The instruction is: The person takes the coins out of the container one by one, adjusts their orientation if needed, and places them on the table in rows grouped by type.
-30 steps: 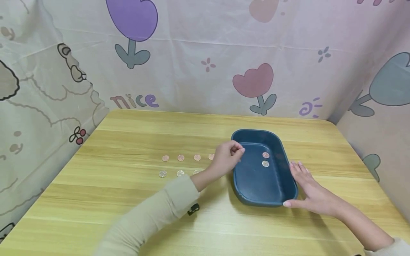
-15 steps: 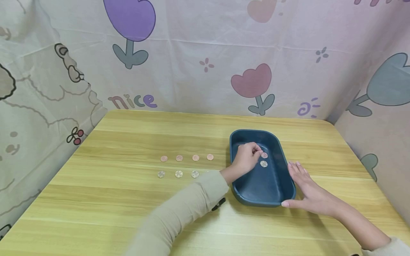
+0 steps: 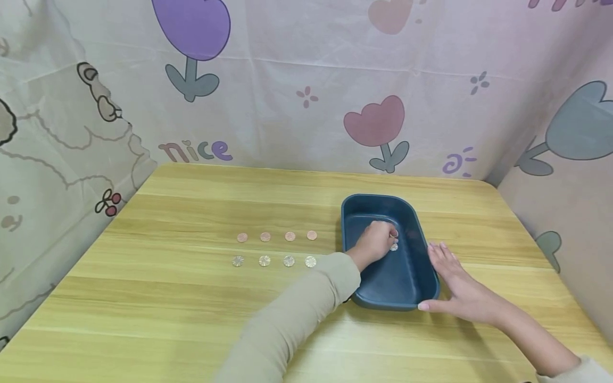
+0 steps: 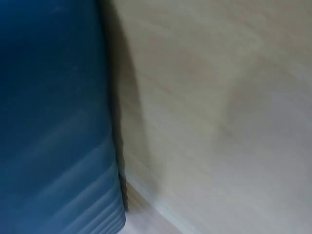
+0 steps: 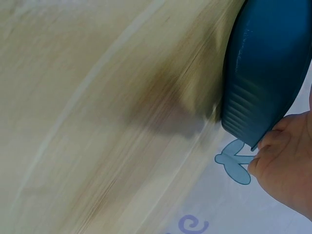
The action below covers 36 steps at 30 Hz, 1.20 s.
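Note:
A dark blue rectangular tray [image 3: 390, 306] with rounded corners stands on the right half of the wooden table. My left hand [image 3: 375, 242] reaches down inside it, fingers curled, pinching a coin [image 3: 394, 234] at the fingertips. Just below the fingertips a silver coin [image 3: 394, 247] lies on the tray floor, partly covered. My right hand [image 3: 462, 284] rests against the tray's right side with straight fingers, its thumb at the near right corner. The right wrist view shows this hand [image 5: 287, 161] touching the tray's edge. In the left wrist view only the tray's outer wall [image 4: 53, 122] and tabletop show.
Left of the tray, several copper-coloured coins [image 3: 290, 236] form a row. Nearer me is a matching row of several silver coins [image 3: 289, 261]. A printed cloth [image 3: 297, 53] hangs behind the wooden table [image 3: 167, 298] and along both sides.
My left hand has moved right from the tray's left rim, down into the tray to the coins there. The table rows are uncovered by the arm now. The right hand has stayed put.

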Each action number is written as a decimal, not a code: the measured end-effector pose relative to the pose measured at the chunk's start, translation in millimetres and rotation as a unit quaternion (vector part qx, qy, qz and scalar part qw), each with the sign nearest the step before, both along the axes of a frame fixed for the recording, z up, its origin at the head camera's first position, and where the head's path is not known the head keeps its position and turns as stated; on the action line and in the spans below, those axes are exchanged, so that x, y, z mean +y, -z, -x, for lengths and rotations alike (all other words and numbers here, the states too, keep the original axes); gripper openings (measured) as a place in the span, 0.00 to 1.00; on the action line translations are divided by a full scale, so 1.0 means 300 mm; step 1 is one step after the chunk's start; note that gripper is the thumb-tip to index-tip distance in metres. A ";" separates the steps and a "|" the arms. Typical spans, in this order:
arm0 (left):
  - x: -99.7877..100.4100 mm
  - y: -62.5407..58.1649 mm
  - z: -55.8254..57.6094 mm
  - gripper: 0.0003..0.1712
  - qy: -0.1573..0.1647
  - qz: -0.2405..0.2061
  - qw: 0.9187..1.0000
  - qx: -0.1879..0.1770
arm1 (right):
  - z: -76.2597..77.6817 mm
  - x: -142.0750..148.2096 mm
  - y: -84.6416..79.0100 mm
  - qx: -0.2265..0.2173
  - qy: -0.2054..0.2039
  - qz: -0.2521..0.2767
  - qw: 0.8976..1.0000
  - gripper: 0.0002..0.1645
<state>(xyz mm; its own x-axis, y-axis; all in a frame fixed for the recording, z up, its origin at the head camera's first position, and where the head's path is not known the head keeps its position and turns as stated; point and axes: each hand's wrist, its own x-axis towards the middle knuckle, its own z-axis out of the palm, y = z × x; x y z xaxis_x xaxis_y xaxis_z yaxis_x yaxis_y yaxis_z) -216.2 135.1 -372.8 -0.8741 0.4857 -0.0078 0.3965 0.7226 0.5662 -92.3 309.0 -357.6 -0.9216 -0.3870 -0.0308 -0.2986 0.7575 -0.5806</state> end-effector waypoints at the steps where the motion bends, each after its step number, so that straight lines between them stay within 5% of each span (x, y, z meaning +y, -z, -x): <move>1: 0.000 0.001 0.001 0.13 0.005 0.016 1.000 0.002 | 0.000 0.000 -0.001 0.000 0.000 0.000 1.000 0.66; 5: -0.005 0.002 0.000 0.19 0.026 0.079 0.996 0.013 | 0.000 0.003 -0.005 -0.002 0.001 0.003 1.000 0.66; 17: 0.009 0.021 0.009 0.09 0.062 0.177 0.981 0.053 | 0.003 0.008 -0.004 -0.002 0.003 0.003 1.000 0.66; 25: 0.003 0.019 0.002 0.13 0.091 0.168 0.981 0.045 | 0.001 0.004 0.001 0.001 0.001 0.007 1.000 0.66; 36: -0.002 0.019 0.000 0.07 0.070 0.127 0.989 0.021 | -0.002 0.003 0.010 0.006 -0.001 0.004 1.000 0.66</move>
